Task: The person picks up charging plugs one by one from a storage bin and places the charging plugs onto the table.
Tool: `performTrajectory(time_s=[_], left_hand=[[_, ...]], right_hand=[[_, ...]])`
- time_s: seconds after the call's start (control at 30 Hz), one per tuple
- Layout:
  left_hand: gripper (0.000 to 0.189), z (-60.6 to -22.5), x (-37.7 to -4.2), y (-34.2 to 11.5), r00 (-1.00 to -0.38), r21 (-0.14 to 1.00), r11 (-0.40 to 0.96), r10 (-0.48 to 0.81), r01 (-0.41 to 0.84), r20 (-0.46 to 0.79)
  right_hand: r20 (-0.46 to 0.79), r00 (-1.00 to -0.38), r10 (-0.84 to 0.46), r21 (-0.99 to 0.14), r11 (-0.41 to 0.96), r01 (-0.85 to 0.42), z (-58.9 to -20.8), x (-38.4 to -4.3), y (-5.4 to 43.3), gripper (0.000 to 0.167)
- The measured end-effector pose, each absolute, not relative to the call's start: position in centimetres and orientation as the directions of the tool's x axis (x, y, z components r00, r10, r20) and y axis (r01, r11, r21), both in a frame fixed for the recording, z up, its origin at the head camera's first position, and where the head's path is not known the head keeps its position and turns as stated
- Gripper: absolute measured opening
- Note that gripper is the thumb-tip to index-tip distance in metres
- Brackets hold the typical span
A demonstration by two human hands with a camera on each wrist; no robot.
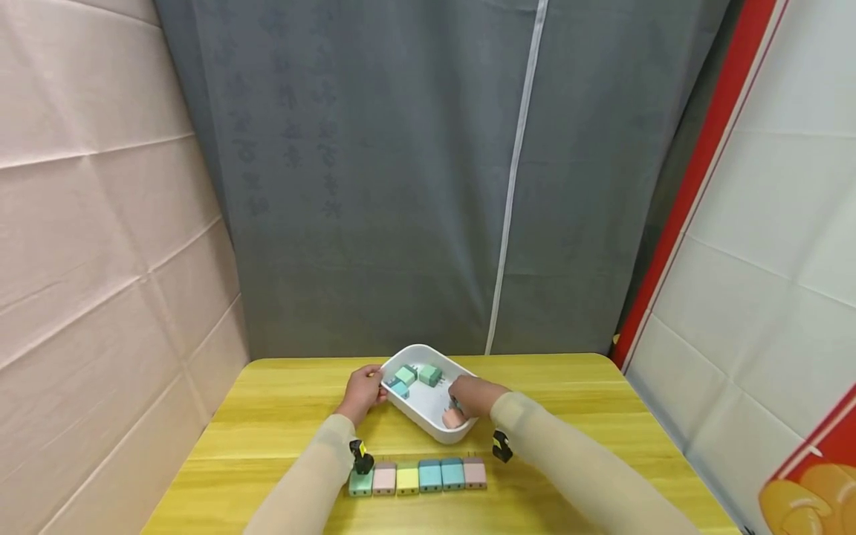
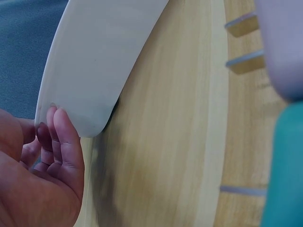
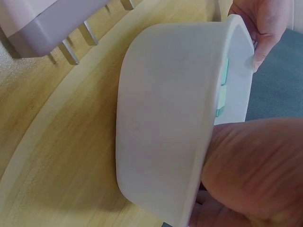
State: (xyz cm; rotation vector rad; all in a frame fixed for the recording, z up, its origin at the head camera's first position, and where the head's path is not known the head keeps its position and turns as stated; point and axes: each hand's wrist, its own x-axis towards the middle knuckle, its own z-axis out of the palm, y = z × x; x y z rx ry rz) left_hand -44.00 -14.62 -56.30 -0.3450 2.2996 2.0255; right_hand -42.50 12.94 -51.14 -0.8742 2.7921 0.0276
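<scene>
A white plastic tub [image 1: 417, 414] is on the table, turned at an angle. My left hand [image 1: 363, 390] grips its left corner, thumb and fingers pinching the rim, as the left wrist view also shows. Inside lie green plug chargers [image 1: 430, 374] with metal prongs, a blue charger [image 1: 400, 388] and a pink charger [image 1: 454, 418]. My right hand [image 1: 473, 395] reaches over the right wall into the tub, fingers down beside the pink charger. The tub wall [image 3: 165, 104] hides those fingertips in the right wrist view, and I cannot tell whether they hold a charger.
In front of the tub, a row of pastel chargers runs side by side: a green charger [image 1: 360, 484] at the left, then pink, yellow [image 1: 407, 480], blue ones and a pink charger [image 1: 475, 473] at the right. A grey curtain [image 1: 374, 223] hangs behind the wooden table [image 1: 281, 416].
</scene>
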Motion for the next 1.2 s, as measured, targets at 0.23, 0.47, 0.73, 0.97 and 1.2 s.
performTrajectory(time_s=[0.23,0.47,0.73,0.97,1.2], left_hand=[[0.04,-56.0,-43.7,-14.6,-0.975,0.974,0.114,-0.126,-0.196,-0.182],[0.041,-56.0,-43.5,-14.7,-0.978,0.976,0.112,-0.12,-0.185,-0.172],[0.04,-55.9,-43.6,-14.6,-0.978,0.978,0.108,-0.123,-0.179,-0.166],[0.04,-56.0,-43.8,-14.7,-0.979,0.979,0.107,-0.124,-0.174,-0.16],[0.039,-56.5,-44.2,-14.7,-0.978,0.979,0.096,-0.128,-0.178,-0.166]], right_hand=[[-0.177,-0.799,-0.575,-0.069,0.817,-0.572,-51.9,-42.9,12.9,0.007],[-0.187,-0.824,-0.535,-0.113,0.845,-0.523,-52.1,-42.9,12.9,0.007],[-0.205,-0.842,-0.5,-0.132,0.866,-0.482,-52.3,-43.0,13.0,0.009],[-0.205,-0.842,-0.499,-0.131,0.866,-0.482,-52.4,-43.2,13.0,0.011],[-0.192,-0.842,-0.504,-0.152,0.863,-0.482,-52.5,-43.2,13.1,0.016]])
